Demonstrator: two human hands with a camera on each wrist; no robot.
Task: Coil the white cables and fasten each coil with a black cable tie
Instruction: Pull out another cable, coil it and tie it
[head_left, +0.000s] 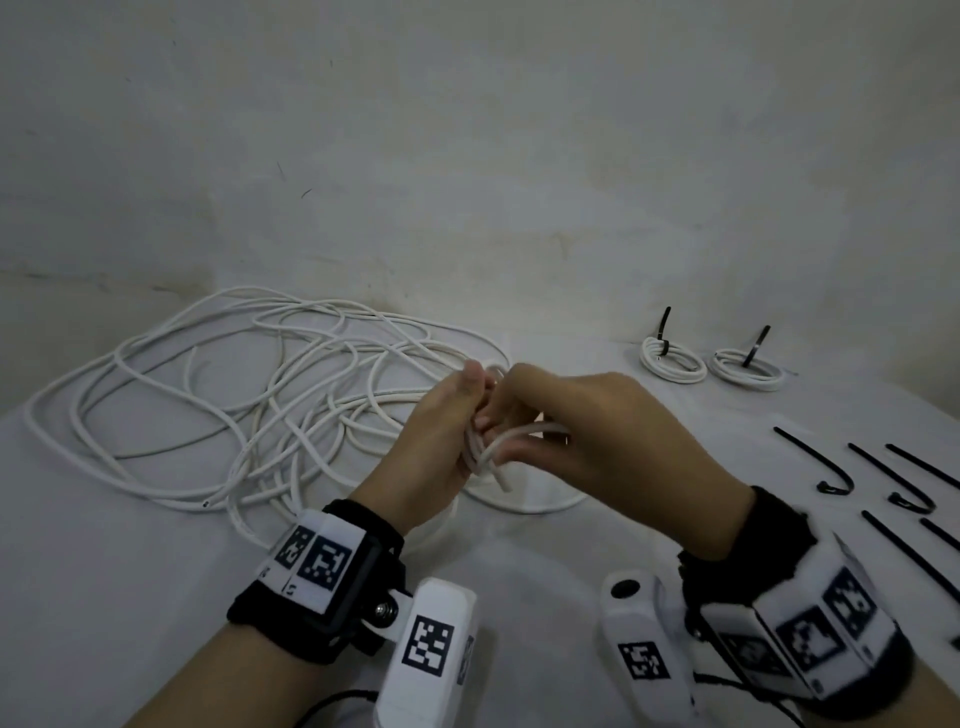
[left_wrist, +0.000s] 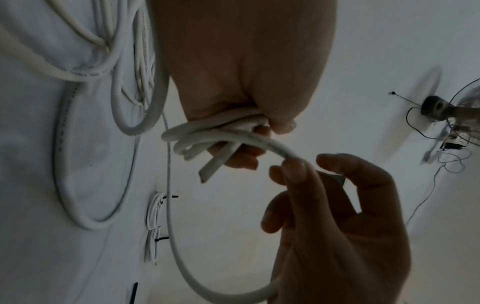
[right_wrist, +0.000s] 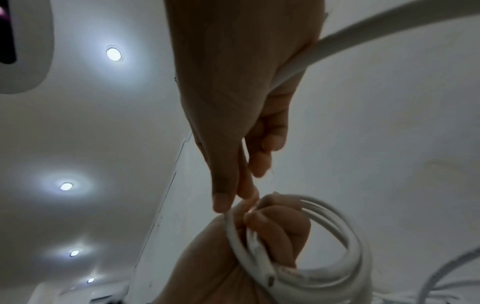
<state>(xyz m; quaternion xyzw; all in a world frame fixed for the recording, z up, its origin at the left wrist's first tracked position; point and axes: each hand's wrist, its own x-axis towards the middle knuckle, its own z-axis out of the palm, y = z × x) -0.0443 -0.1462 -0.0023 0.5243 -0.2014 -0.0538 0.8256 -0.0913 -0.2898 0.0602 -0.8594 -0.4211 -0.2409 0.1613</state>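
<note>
So the left hand (head_left: 441, 431) had its fingers curled tight around a small coil (left_wrist: 207, 133) of white cable at mid-counter, cut end poking out. Right hand (head_left: 597, 441) pinched the next stretch of that cable between thumb and fingertips (left_wrist: 296, 166), feeding another loop. Loose cable pile (head_left: 234, 395) sprawled at 10 o'clock on the counter (head_left: 130, 597). Two finished coils (head_left: 672, 358) with black ties sat at 2 o'clock, spare cable ties (head_left: 810, 457) at 3.

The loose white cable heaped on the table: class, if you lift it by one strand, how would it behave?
The loose white cable lies in broad springy curves, so it is probably semi-stiff, not limp. Its strands cross, so lifting one would likely drag others. The loops in the left hand need gripping, suggesting they spring open.
</note>
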